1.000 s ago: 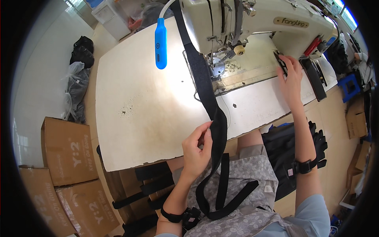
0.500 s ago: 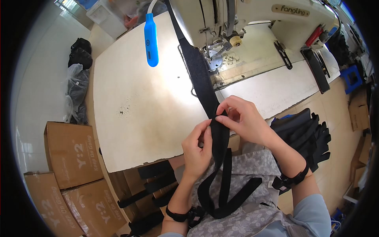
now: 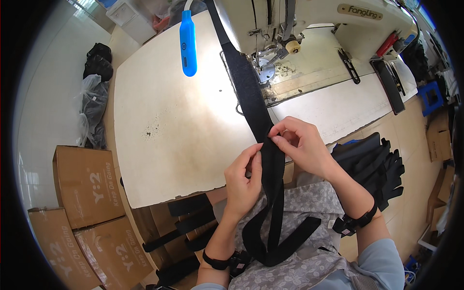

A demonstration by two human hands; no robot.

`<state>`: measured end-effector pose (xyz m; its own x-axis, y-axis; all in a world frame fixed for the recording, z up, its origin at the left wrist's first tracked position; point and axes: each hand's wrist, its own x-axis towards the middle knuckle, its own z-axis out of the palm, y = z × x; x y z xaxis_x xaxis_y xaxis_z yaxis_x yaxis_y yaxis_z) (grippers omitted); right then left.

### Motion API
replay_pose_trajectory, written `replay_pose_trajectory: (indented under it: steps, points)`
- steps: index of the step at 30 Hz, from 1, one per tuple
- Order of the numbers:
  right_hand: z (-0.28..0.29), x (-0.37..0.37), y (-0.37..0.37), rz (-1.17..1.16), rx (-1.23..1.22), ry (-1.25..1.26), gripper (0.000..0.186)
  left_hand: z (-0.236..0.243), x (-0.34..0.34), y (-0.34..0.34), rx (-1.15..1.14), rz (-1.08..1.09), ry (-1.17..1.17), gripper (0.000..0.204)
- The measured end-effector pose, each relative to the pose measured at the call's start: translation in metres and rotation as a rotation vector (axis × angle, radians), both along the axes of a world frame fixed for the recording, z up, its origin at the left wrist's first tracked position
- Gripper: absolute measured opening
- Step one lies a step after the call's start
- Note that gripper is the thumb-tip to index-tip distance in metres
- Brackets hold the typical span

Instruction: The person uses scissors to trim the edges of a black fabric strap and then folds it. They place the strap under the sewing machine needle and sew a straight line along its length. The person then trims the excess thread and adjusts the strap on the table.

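A long black strap (image 3: 246,89) runs from behind the sewing machine (image 3: 261,26), left of its needle plate, over the table's front edge, and hangs in loops on the grey floral apron (image 3: 309,198). My left hand (image 3: 244,176) pinches the strap's left edge at the front of the white table (image 3: 162,92). Just above it, my right hand (image 3: 302,147) pinches the strap's other edge between thumb and forefinger. Black thread snips (image 3: 349,65) lie on the machine bed at the right.
A blue pen-shaped device (image 3: 188,43) hangs over the table. Cardboard boxes (image 3: 84,183) and bagged black bundles (image 3: 94,111) stand left. A black tray (image 3: 386,87) lies at the right. Black fabric pieces (image 3: 367,166) are stacked below it; a blue stool (image 3: 428,101) is beyond.
My right hand has left the thread snips and moved down-left onto the strap, pinching it beside my left hand. Since then both hands have shifted slightly right with the strap.
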<state>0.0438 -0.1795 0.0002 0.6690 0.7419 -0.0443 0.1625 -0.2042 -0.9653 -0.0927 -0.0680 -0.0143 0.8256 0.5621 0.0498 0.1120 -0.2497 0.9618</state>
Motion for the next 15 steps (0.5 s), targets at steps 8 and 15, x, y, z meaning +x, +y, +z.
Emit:
replay_pose_trajectory:
  steps: [8, 15]
  points:
    - [0.0022, -0.0012, 0.0007, 0.043, -0.006, -0.100, 0.009, 0.0004, 0.0002, -0.0012, 0.000, 0.009, -0.033, 0.020]
    - [0.0057, -0.0044, -0.0009, 0.012, -0.058, -0.171, 0.011, -0.0011, 0.0018, -0.0012, -0.022, 0.004, -0.036, 0.021]
